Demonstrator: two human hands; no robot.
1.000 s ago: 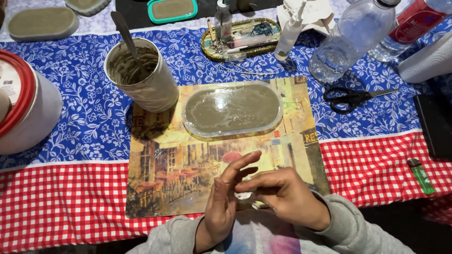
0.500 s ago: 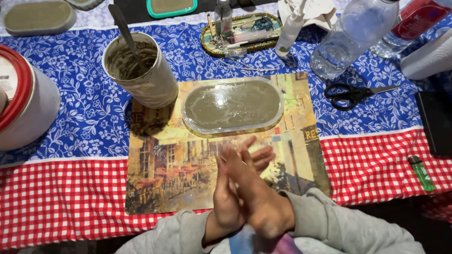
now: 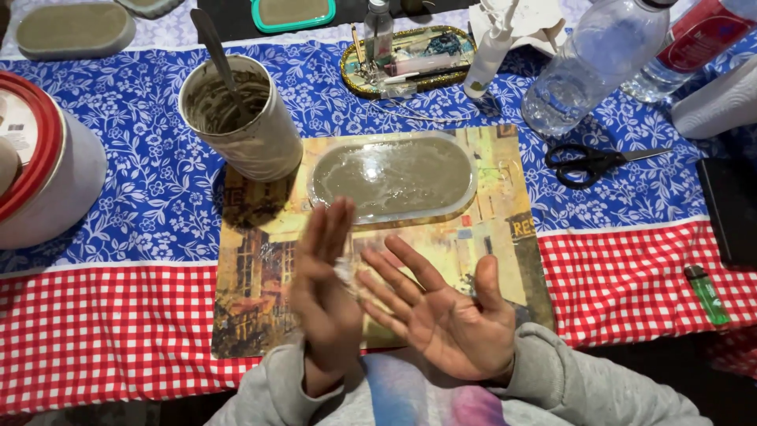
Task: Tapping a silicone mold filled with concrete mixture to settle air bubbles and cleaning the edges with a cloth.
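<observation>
My left hand is held flat and upright, fingers together and blurred, above the near edge of a picture placemat. My right hand lies beside it, palm up with fingers spread. A small pale blur shows between the two hands where their fingers meet; what it is cannot be told. Just beyond the fingertips an oval clear mould filled with wet grey mix rests on the placemat. A tin can coated in the same grey mix, with a spoon handle sticking out, stands at the placemat's far left corner.
A white bucket with a red lid stands at the left. Black scissors, a plastic water bottle and a green lighter lie to the right. A gold-rimmed oval tray of small tools and more filled moulds sit at the back.
The hands were pressed together palm to palm half a second ago. They have now come apart, the right one turned palm up and the left one raised.
</observation>
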